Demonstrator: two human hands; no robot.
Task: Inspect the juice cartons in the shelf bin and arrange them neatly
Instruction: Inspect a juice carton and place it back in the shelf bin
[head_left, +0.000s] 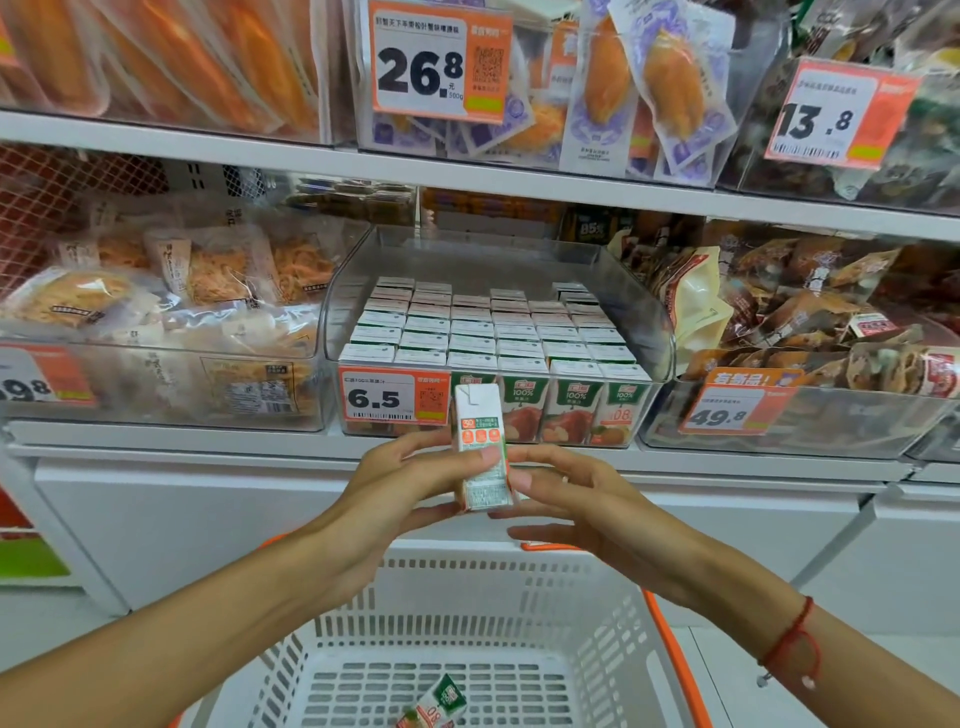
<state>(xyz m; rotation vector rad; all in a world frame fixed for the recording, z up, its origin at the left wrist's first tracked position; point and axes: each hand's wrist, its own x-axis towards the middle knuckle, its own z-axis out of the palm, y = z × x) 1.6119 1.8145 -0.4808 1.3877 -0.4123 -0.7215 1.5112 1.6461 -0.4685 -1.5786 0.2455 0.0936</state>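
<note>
A single juice carton stands upright in front of the shelf, held between both hands just below the clear shelf bin. The left hand grips it from the left side, thumb pressed across the printed face and fingers wrapped behind its lower half. The right hand is at the carton's right edge with its fingers only loosely bent and spread; the upper fingertips touch the carton's side, while the lower fingers hang free beneath it. A red string bracelet circles the right wrist. Inside the bin, the other juice cartons stand packed in tidy rows, their white tops facing up, and the front row shows green and red fruit labels through the clear wall. One gap shows near the back right of the rows. An orange price tag reading 6.5 is clipped to the bin's front left. Below the hands sits a white shopping basket with orange handles, and one more carton lies tilted on its slatted floor at the lower edge of view. Neighbouring bins hold bagged snacks on the right and packets of shredded dried food on the left.
</note>
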